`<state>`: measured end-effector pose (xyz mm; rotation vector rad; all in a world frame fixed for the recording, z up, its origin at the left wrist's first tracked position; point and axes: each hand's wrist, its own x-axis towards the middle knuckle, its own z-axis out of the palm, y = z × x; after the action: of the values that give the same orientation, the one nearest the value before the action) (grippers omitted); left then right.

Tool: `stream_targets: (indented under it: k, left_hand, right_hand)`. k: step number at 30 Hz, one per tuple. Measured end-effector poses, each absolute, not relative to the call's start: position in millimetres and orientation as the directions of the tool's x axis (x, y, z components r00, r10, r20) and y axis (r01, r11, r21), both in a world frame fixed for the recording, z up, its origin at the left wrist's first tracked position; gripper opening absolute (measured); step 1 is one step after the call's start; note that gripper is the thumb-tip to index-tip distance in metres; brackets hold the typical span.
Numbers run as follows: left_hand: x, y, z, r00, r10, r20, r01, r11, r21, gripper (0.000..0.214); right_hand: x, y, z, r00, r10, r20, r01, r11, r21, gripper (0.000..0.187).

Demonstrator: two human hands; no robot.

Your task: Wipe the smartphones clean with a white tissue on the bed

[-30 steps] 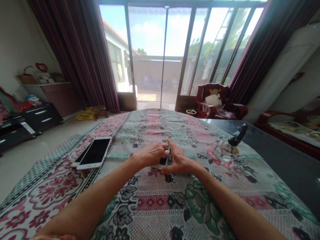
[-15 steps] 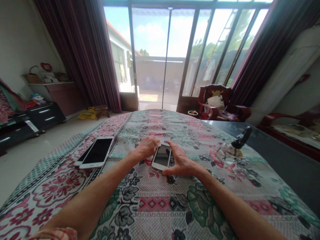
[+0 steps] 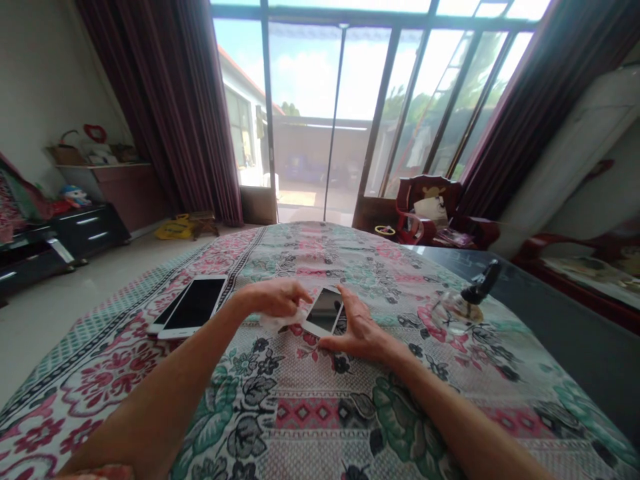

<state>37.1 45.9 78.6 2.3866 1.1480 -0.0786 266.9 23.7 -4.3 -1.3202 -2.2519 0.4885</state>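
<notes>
A white smartphone (image 3: 324,312) with a dark screen lies on the patterned tablecloth (image 3: 310,407), slightly turned. My right hand (image 3: 357,320) grips it along its right side, thumb at the near corner and fingers at the far one. Just left of the phone is my left hand (image 3: 280,298), its fingers closed on a crumpled white tissue (image 3: 280,321) that trails down near the phone's left edge. Further left, another white smartphone (image 3: 196,307) rests face up, partly on top of a second one (image 3: 163,317). A clear spray bottle (image 3: 457,310) with a black nozzle is at the right.
A dark glossy tabletop (image 3: 565,327) shows beyond the cloth on the right. Red wooden chairs (image 3: 423,207) are at the back right. Past the table's far edge are glass doors (image 3: 320,147) between purple curtains (image 3: 165,107). A black drawer cabinet (image 3: 90,227) stands at left.
My left hand has moved left from the phone's far left corner, with the tissue now showing more below it. My right hand still holds the phone in nearly the same place.
</notes>
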Motion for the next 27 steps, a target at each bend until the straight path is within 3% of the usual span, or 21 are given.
stream_targets:
  k: [4, 7, 11, 14, 27]
  left_hand:
    - [38.6, 51.3, 75.1, 0.549, 0.834, 0.047, 0.737, -0.51, 0.445, 0.054]
    - [53.2, 49.2, 69.6, 0.508, 0.849, 0.145, 0.759, -0.521, 0.391, 0.054]
    - [64.0, 46.0, 66.1, 0.473, 0.865, 0.166, 0.802, -0.501, 0.326, 0.053]
    - [62.5, 47.4, 64.7, 0.474, 0.863, 0.172, 0.792, -0.504, 0.346, 0.053]
    - [59.4, 52.6, 58.4, 0.468, 0.879, 0.087, 0.819, -0.469, 0.33, 0.055]
  right_hand:
    - [264.9, 23.6, -1.8, -0.453, 0.872, 0.187, 0.709, 0.479, -0.517, 0.126]
    - [266.6, 22.7, 0.7, -0.455, 0.87, 0.19, 0.716, 0.484, -0.504, 0.125]
    - [277.1, 22.3, 8.3, -0.519, 0.846, 0.118, 0.723, 0.509, -0.467, 0.123]
    - [286.1, 23.3, 18.3, -0.569, 0.82, 0.067, 0.687, 0.518, -0.509, 0.111]
    - [269.7, 27.7, 11.8, -0.641, 0.737, 0.216, 0.612, 0.66, -0.435, 0.081]
